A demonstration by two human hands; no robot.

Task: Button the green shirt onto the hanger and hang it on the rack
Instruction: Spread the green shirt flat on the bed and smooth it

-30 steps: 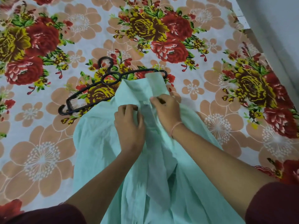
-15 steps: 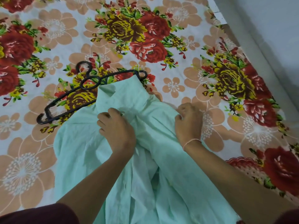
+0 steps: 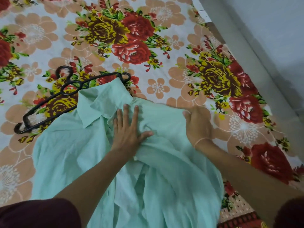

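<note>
Floral bedsheet carries the green shirt, left hand flat on it, right hand gripping its shoulder, hanger beside.

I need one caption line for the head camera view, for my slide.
Left hand flattens the green shirt while right hand grips it, black hanger alongside.
</note>
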